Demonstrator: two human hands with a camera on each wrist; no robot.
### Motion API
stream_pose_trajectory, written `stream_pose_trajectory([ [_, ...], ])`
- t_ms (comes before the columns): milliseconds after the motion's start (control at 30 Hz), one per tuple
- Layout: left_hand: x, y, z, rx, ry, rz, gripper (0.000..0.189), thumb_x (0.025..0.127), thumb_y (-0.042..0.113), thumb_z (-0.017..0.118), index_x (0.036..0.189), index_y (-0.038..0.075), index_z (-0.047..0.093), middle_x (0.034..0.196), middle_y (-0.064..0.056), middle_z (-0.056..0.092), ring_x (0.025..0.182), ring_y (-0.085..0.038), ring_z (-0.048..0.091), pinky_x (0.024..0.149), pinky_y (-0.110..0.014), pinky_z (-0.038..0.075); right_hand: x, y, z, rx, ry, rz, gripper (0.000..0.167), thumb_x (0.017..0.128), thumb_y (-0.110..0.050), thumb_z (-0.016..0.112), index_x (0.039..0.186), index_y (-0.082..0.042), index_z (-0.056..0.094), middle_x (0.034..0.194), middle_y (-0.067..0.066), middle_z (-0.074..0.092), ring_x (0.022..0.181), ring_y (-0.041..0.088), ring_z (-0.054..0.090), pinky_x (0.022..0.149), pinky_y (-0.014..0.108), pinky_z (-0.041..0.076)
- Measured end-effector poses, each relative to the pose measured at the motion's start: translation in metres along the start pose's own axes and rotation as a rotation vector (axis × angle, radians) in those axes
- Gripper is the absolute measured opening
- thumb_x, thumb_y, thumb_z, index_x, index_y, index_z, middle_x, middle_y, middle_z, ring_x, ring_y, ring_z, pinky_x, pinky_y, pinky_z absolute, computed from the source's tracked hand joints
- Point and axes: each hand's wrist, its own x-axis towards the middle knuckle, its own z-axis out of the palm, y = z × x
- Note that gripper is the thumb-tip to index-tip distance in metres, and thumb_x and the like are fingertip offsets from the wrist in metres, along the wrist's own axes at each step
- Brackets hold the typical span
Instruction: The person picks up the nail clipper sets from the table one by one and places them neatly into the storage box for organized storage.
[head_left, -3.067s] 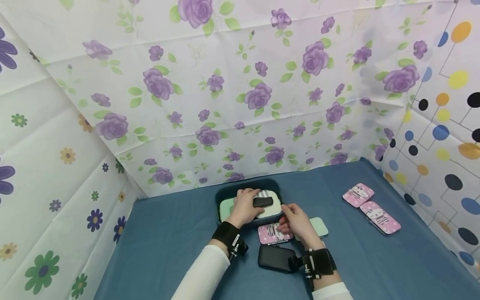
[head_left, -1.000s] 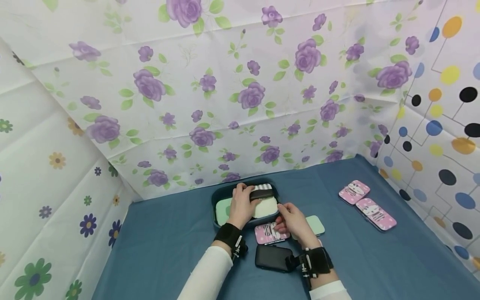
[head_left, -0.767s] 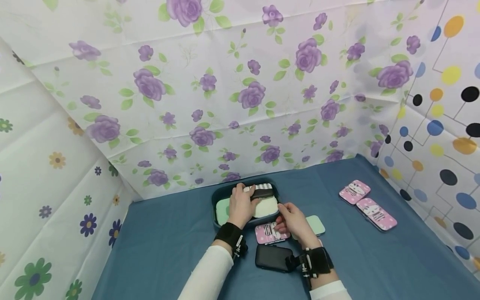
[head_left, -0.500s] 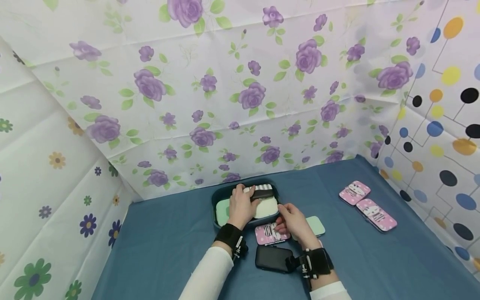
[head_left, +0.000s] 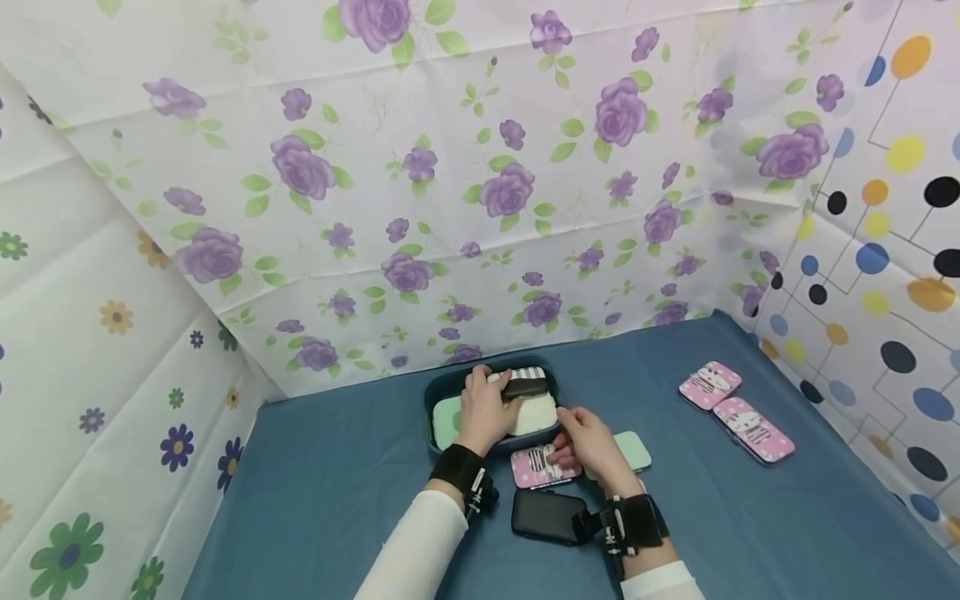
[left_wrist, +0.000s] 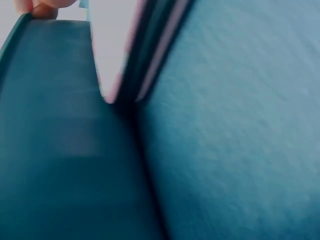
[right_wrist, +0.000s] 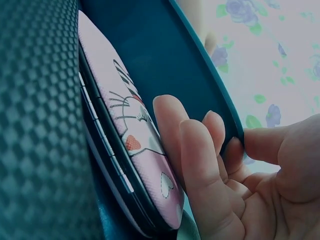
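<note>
In the head view, a dark teal box (head_left: 450, 385) stands near the back cloth. My left hand (head_left: 483, 412) reaches into it and holds a small striped case (head_left: 525, 389) with a dark side, its thumb along the near side. A cream case (head_left: 534, 415) and a mint green case (head_left: 446, 421) lie in the box. My right hand (head_left: 592, 442) pinches the box's right front rim between thumb and finger. Its other fingers lie by a pink cat-print case (right_wrist: 145, 130), which stands against the box wall in the right wrist view. Only fingertips show in the left wrist view.
A black textured case (head_left: 549, 517) lies in front of the pink one. Another mint green case (head_left: 632, 451) is partly behind my right hand. Two pink cases (head_left: 709, 385) lie farther right on the blue cloth (head_left: 337, 500). Patterned cloth walls enclose the back and both sides.
Since the earliest frame, my left hand has shifted the striped case slightly toward the back of the box, uncovering more of the cream case. Over the last second almost nothing moves.
</note>
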Motion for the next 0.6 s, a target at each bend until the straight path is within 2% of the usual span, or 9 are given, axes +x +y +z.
stream_pose_trajectory([
  [200, 0.002, 0.001, -0.009, -0.081, -0.094, -0.037, 0.062, 0.097, 0.031, 0.081, 0.153, 0.014, 0.061, 0.151, -0.024, 0.045, 0.136, -0.042, 0.044, 0.108, -0.058, 0.041, 0.001, -0.003, 0.0, -0.009, 0.0, 0.007, 0.041, 0.117, -0.038, 0.046, 0.106, 0.0, 0.057, 0.085, 0.016, 0.065, 0.067, 0.028, 0.075, 0.05, 0.029, 0.052],
  [333, 0.001, 0.003, -0.016, -0.115, -0.143, -0.054, 0.066, 0.096, 0.035, 0.083, 0.154, 0.015, 0.059, 0.157, -0.023, 0.042, 0.141, -0.042, 0.041, 0.112, -0.059, 0.038, 0.0, -0.004, 0.001, -0.019, 0.009, 0.002, 0.041, 0.117, -0.038, 0.046, 0.105, 0.0, 0.058, 0.085, 0.016, 0.065, 0.068, 0.029, 0.076, 0.052, 0.03, 0.055],
  [467, -0.002, 0.004, -0.021, -0.157, -0.141, -0.078, 0.064, 0.097, 0.036, 0.082, 0.153, 0.015, 0.06, 0.16, -0.022, 0.04, 0.145, -0.042, 0.039, 0.115, -0.061, 0.035, -0.002, -0.005, 0.002, -0.018, 0.016, -0.015, 0.04, 0.117, -0.036, 0.047, 0.106, 0.001, 0.058, 0.084, 0.016, 0.065, 0.068, 0.029, 0.076, 0.054, 0.031, 0.058],
  [600, -0.008, 0.005, -0.023, -0.216, -0.076, -0.087, 0.06, 0.098, 0.033, 0.082, 0.151, 0.014, 0.062, 0.161, -0.02, 0.04, 0.149, -0.042, 0.036, 0.117, -0.062, 0.032, -0.002, -0.004, 0.002, -0.014, 0.013, -0.025, 0.04, 0.117, -0.035, 0.047, 0.106, 0.001, 0.058, 0.084, 0.016, 0.065, 0.068, 0.03, 0.076, 0.055, 0.032, 0.059],
])
